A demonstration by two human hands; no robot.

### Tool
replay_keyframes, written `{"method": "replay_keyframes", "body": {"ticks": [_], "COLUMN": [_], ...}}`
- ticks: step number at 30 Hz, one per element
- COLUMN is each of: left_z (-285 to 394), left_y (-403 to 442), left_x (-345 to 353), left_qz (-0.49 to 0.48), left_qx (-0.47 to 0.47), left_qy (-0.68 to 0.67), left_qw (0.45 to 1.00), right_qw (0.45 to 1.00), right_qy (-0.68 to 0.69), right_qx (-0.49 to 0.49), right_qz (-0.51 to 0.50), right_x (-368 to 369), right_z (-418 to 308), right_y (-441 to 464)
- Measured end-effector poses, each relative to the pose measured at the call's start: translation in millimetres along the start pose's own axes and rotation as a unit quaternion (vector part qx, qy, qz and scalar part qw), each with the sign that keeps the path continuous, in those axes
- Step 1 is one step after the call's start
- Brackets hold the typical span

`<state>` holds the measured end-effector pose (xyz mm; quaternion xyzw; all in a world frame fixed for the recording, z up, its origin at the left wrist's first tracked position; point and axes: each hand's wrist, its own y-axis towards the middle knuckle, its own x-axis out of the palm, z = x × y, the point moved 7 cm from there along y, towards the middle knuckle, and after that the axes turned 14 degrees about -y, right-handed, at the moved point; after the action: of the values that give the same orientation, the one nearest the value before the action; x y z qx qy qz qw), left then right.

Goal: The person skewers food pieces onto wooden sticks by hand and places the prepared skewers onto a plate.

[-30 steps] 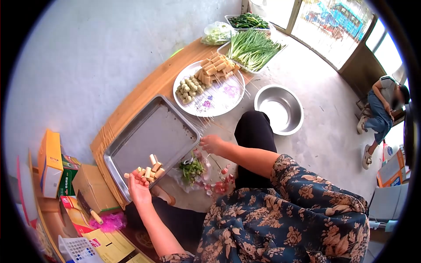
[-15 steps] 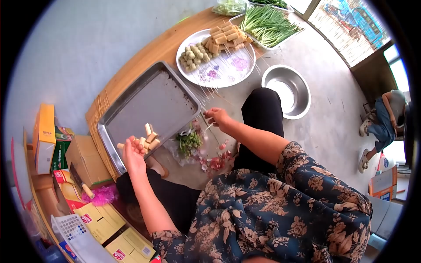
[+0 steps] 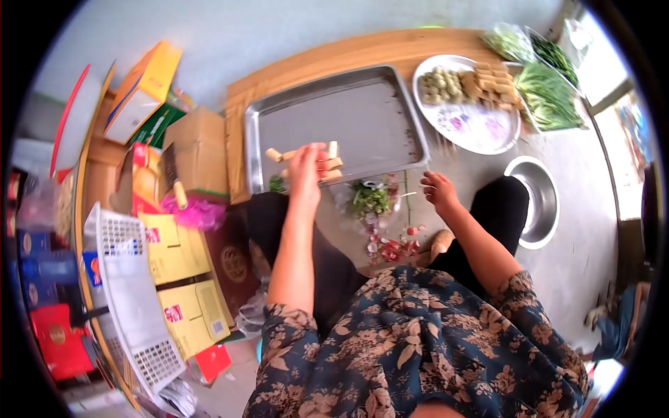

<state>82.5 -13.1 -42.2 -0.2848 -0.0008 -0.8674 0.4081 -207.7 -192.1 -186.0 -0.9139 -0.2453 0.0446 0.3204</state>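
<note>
My left hand [image 3: 306, 171] is over the near edge of a metal tray [image 3: 334, 80], its fingers curled beside several short tan cylindrical pieces [image 3: 334, 149]. These look like cut rolls of food; whether one is between my fingers is hidden. To the right of the tray, in front of its near corner, my right hand [image 3: 439, 191] is raised with fingers bent together. What it pinches, if anything, is too thin or blurred to make out. A white oval platter [image 3: 481, 136] beyond it carries greenish balls [image 3: 442, 85] and stacked tan rolls [image 3: 495, 85], with thin skewers at its near edge.
Green stalks [image 3: 548, 97] lie in a tray at the far right. A metal basin [image 3: 542, 209] stands on the floor by my right knee. Leafy greens [image 3: 373, 200] and reddish peelings [image 3: 395, 249] lie below the tray. Cartons [image 3: 197, 150], a knife [image 3: 178, 184] and a white basket [image 3: 129, 299] are left.
The view has turned to the right and shifted, so the tray and platter sit differently in it. Both hands remain near the tray, the left still by the tan pieces.
</note>
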Motion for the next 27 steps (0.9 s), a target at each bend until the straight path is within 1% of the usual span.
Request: {"method": "replay_keyframes", "body": {"ticks": [2, 6, 8, 12, 27], "left_z": [1, -2, 0, -2, -2], "left_y": [-3, -2, -4, -3, -5], "left_x": [4, 8, 10, 10, 16], "left_qz": [0.022, 0.012, 0.027, 0.024, 0.027], "left_qx": [-0.005, -0.003, -0.001, -0.001, -0.003], "left_qy": [0.017, 0.016, 0.006, 0.006, 0.019], "left_qw": [1.000, 1.000, 1.000, 1.000, 0.999], "right_qw": [1.000, 1.000, 0.999, 0.999, 0.998], "right_qy": [0.006, 0.022, 0.025, 0.003, -0.049], "right_qx": [0.001, 0.002, 0.019, 0.036, 0.020], "right_qz": [-0.006, -0.009, -0.007, -0.002, -0.020], "right_x": [-1, -4, -6, -9, -11], "right_z": [1, 4, 11, 15, 22], "right_y": [0, 2, 6, 6, 11]}}
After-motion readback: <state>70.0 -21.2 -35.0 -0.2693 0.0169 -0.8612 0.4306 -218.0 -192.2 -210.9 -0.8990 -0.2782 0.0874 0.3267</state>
